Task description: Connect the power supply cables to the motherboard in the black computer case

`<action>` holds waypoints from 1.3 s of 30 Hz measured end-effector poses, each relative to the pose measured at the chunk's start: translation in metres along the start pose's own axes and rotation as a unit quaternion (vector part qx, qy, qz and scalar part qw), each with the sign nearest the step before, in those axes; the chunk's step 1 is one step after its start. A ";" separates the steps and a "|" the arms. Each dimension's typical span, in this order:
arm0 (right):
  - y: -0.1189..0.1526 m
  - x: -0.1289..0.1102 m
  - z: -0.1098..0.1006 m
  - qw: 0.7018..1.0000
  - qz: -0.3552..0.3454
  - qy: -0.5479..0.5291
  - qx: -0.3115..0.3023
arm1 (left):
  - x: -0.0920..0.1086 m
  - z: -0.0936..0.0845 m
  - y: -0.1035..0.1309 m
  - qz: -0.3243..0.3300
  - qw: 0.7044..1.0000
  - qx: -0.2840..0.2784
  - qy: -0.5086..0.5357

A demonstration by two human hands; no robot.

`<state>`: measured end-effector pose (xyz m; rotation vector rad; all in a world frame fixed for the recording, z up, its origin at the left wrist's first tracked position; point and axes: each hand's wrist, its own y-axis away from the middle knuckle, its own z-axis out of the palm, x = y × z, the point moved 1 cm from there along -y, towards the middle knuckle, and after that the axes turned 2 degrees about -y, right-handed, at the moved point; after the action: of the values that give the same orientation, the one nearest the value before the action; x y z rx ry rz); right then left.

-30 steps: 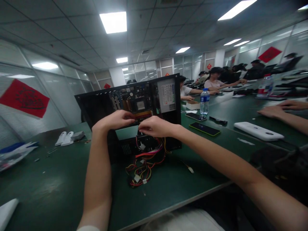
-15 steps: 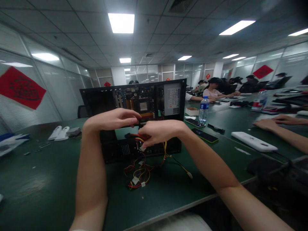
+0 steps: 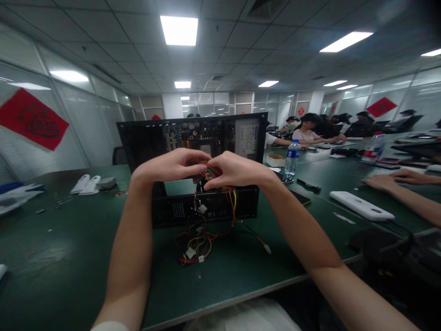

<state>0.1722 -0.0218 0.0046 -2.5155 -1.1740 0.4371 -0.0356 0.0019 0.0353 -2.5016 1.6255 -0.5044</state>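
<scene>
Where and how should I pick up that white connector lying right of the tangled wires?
Probably pinch the white connector by its plastic sides, coming from above and the near right. It lies on the green table, and its thin lead runs back toward the computer case.

Computer case (image 3: pixel 186 209): black, standing, side open.
Wire bundle (image 3: pixel 214 172): multicoloured, held before the case.
Loose wires (image 3: pixel 196 248): red-yellow, tangled, white connectors, lying before the case.

Lit from above by rectangular panels (image 3: pixel 179 30) in a gridded ceiling (image 3: pixel 138 59). Enclosed at left by glass partitions (image 3: pixel 84 128) bearing 1 large red poster (image 3: pixel 33 118). Furnished with a green desk (image 3: pixel 76 266) and black chair (image 3: pixel 119 155).
</scene>
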 end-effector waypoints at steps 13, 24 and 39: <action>0.016 0.008 -0.017 0.982 -0.004 -0.179 -0.060 | 0.016 0.004 0.009 0.035 0.999 0.015 0.017; 0.002 0.020 -0.004 0.956 0.002 -0.293 0.010 | 0.032 0.006 0.008 -0.022 0.990 0.119 -0.075; 0.004 0.018 -0.008 0.955 -0.003 -0.296 0.003 | 0.034 0.007 0.005 -0.021 0.982 0.137 -0.131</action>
<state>0.1891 -0.0113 0.0076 -2.4407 -1.3636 1.2517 -0.0254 -0.0318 0.0350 -2.2889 1.3131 -0.3572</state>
